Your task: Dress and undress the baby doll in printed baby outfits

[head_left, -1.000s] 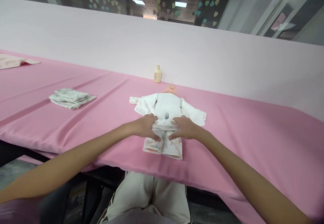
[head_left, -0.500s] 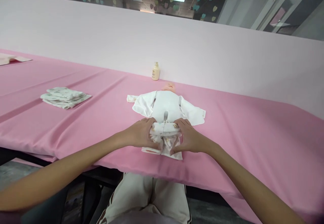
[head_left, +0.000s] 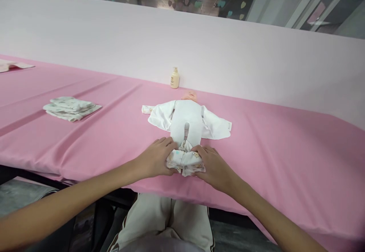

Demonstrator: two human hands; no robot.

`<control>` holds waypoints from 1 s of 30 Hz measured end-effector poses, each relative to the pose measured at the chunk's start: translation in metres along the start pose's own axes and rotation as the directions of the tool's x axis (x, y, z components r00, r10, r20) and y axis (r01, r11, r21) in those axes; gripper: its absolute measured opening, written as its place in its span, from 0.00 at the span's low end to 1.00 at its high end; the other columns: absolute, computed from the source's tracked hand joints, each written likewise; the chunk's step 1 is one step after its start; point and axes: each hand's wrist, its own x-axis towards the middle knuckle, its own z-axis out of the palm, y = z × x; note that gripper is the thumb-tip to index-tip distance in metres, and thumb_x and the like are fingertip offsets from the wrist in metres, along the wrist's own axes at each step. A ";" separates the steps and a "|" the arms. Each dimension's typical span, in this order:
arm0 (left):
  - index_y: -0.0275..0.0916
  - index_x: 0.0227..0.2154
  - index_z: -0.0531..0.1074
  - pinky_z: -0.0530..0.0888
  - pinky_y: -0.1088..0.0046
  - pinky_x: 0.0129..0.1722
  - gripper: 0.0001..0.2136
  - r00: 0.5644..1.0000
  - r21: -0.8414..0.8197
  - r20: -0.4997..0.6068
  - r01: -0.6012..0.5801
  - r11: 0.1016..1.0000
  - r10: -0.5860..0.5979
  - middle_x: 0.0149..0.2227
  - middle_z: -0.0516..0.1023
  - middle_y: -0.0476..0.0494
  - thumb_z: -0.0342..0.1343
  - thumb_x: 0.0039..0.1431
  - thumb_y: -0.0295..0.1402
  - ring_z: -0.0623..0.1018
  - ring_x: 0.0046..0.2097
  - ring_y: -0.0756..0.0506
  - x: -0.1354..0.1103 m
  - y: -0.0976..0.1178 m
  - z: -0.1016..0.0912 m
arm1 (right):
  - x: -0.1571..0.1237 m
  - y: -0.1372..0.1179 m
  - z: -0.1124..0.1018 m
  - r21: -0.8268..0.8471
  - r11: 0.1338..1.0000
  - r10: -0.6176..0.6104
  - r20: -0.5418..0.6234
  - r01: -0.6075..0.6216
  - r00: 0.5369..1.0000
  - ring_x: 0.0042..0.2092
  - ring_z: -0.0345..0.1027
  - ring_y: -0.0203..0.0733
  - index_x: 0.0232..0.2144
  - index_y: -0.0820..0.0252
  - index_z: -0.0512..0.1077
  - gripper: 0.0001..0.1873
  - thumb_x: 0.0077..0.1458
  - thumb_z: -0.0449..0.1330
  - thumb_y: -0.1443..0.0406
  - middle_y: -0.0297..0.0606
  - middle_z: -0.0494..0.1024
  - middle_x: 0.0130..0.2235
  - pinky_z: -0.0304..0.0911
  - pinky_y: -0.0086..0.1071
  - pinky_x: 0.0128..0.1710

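A baby doll (head_left: 190, 95) lies on its back on the pink table (head_left: 270, 141), dressed in a white top (head_left: 186, 119) with sleeves spread out. Bunched patterned trousers (head_left: 185, 160) sit low on its legs, near the table's front edge. My left hand (head_left: 155, 157) grips the left side of the bunched trousers with fingers curled. My right hand (head_left: 213, 162) grips the right side the same way. The doll's legs are hidden under the cloth and my hands.
A small cream bottle (head_left: 175, 78) stands by the pale back wall behind the doll. A folded stack of patterned cloths (head_left: 70, 108) lies at the left. Another cloth (head_left: 13, 65) lies at the far left edge. My lap shows below the table.
Both hands have slid the bunched trousers from the doll's waist down toward the table's front edge, baring more of the white top.
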 end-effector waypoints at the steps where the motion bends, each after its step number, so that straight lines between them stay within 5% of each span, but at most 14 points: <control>1: 0.42 0.46 0.74 0.72 0.57 0.50 0.21 1.000 0.010 0.001 -0.015 1.000 0.015 0.48 0.77 0.41 0.72 0.53 0.44 0.77 0.48 0.37 -0.003 0.002 0.001 | -0.003 -0.002 0.002 0.019 1.000 0.007 -0.015 -0.007 1.000 0.56 0.72 0.57 0.54 0.54 0.68 0.26 0.57 0.73 0.67 0.43 0.81 0.53 0.65 0.50 0.57; 7: 0.44 0.53 0.78 0.70 0.58 0.50 0.14 0.992 0.082 -0.027 -0.118 0.990 0.121 0.53 0.82 0.41 0.64 0.67 0.38 0.78 0.51 0.38 -0.018 0.009 0.005 | -0.017 -0.006 0.013 0.046 0.994 0.107 -0.105 -0.103 0.989 0.55 0.74 0.57 0.53 0.52 0.69 0.25 0.56 0.71 0.69 0.41 0.83 0.52 0.68 0.47 0.52; 9: 0.44 0.53 0.78 0.69 0.58 0.49 0.12 0.986 0.108 -0.057 -0.152 0.983 0.158 0.53 0.83 0.42 0.61 0.70 0.37 0.78 0.51 0.38 -0.024 0.010 0.007 | -0.022 -0.005 0.020 -0.043 0.998 0.048 -0.154 -0.055 0.987 0.53 0.74 0.57 0.49 0.53 0.71 0.20 0.57 0.66 0.74 0.42 0.83 0.50 0.67 0.47 0.52; 14: 0.44 0.52 0.77 0.67 0.59 0.45 0.13 0.973 0.204 -0.097 -0.187 0.961 0.210 0.50 0.83 0.41 0.57 0.69 0.25 0.78 0.49 0.39 -0.044 0.014 0.012 | -0.045 -0.008 0.043 -0.269 0.960 -0.167 -0.312 0.081 0.935 0.47 0.73 0.55 0.46 0.52 0.69 0.26 0.49 0.57 0.82 0.41 0.83 0.42 0.64 0.50 0.53; 17: 0.44 0.57 0.75 0.66 0.59 0.43 0.17 0.977 0.200 -0.073 -0.181 0.963 0.199 0.50 0.83 0.40 0.60 0.67 0.27 0.78 0.49 0.38 -0.057 0.020 0.011 | -0.060 -0.016 0.049 -0.255 0.963 -0.168 -0.332 0.083 0.928 0.46 0.73 0.55 0.47 0.50 0.68 0.28 0.47 0.58 0.82 0.40 0.83 0.43 0.64 0.51 0.55; 24: 0.49 0.54 0.78 0.71 0.59 0.51 0.23 0.985 -0.085 0.071 -0.151 0.985 0.157 0.50 0.83 0.44 0.71 0.57 0.46 0.79 0.49 0.39 -0.075 0.054 -0.017 | -0.081 -0.040 0.025 0.041 0.994 -0.097 -0.161 0.105 0.982 0.48 0.75 0.54 0.44 0.50 0.72 0.21 0.50 0.66 0.75 0.39 0.83 0.43 0.70 0.46 0.51; 27: 0.49 0.49 0.79 0.75 0.62 0.53 0.24 0.982 -0.187 0.087 -0.147 0.971 0.166 0.50 0.82 0.44 0.75 0.49 0.45 0.78 0.51 0.38 -0.080 0.069 -0.035 | -0.090 -0.051 0.005 0.199 0.980 -0.007 -0.031 0.013 1.000 0.49 0.76 0.51 0.46 0.48 0.74 0.24 0.48 0.70 0.73 0.37 0.83 0.48 0.72 0.40 0.47; 30: 0.47 0.47 0.79 0.78 0.65 0.52 0.23 0.982 -0.312 0.097 -0.122 0.942 0.159 0.55 0.79 0.42 0.76 0.46 0.39 0.77 0.55 0.38 -0.079 0.077 -0.054 | -0.095 -0.061 -0.017 0.269 0.957 0.079 0.133 -0.112 0.988 0.41 0.76 0.45 0.43 0.49 0.74 0.20 0.47 0.72 0.69 0.32 0.82 0.42 0.68 0.32 0.34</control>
